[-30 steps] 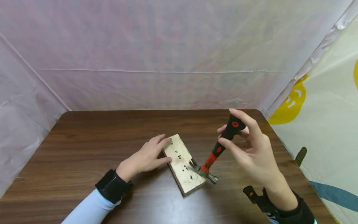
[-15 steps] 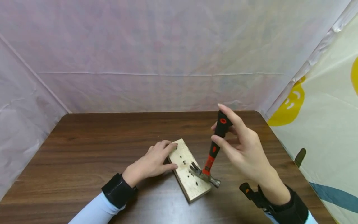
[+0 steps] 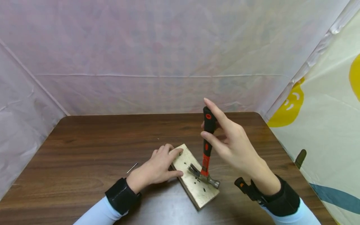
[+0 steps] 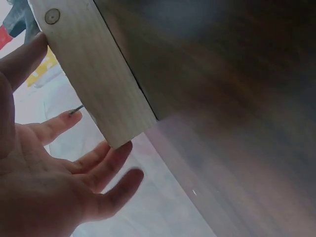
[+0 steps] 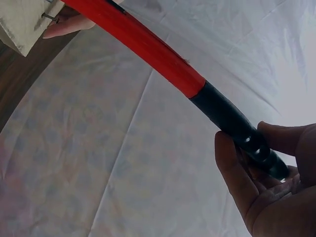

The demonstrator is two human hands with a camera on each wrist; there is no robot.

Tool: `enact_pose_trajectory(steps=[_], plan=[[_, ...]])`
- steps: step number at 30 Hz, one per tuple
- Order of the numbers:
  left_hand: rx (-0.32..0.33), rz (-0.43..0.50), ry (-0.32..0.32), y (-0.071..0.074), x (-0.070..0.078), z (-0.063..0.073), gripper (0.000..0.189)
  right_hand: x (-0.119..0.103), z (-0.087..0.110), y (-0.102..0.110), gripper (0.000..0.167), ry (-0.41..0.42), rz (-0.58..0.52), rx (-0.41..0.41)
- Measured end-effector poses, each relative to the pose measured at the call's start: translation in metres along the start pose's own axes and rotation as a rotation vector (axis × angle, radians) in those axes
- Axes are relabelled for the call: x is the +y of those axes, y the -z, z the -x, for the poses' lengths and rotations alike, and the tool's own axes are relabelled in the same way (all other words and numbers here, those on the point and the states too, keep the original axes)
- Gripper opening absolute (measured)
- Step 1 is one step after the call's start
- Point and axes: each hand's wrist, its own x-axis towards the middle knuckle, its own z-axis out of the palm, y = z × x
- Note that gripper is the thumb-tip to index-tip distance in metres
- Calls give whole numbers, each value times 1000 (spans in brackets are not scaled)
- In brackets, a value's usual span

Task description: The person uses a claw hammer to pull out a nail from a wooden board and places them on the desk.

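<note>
A hammer [image 3: 206, 159] with a black and red handle stands nearly upright, its claw head [image 3: 204, 178] over a pale wooden block [image 3: 201, 193]. Thumb and fingers of my right hand [image 3: 233, 140] pinch the upper part of its handle, also seen in the right wrist view. My left hand [image 3: 157, 168] rests with extended fingers along the far left edge of the block; in the left wrist view, fingertips touch its end. A nail [image 5: 49, 18] sticks out of the block near a fingertip. Whether the claw hooks a nail is hidden.
A thin metal nail [image 3: 132, 168] lies on the brown table [image 3: 84, 150] left of my left wrist. Several dark holes or nail heads dot the block's top. Pale cloth [image 3: 154, 62] hangs behind the table's back edge, and patterned cloth [image 3: 323, 125] at the right.
My right hand has moved left, swinging the hammer handle towards upright. The block and my left hand have shifted right and nearer. The loose nail beside my left wrist has come into view.
</note>
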Motion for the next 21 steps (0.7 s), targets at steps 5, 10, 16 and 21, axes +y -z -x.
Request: enact_pose_trajectory(steps=[5, 10, 16, 21], plan=[[15, 23, -111, 2, 3, -3, 67, 3, -7, -1, 88, 19, 30, -26], [10, 25, -263, 2, 5, -7, 53, 6, -14, -5, 88, 8, 17, -60], [27, 36, -308, -1, 5, -6, 48, 6, -20, -9, 87, 2, -4, -89], [12, 41, -301, -2, 6, -7, 48, 5, -22, -11, 89, 19, 19, -104]])
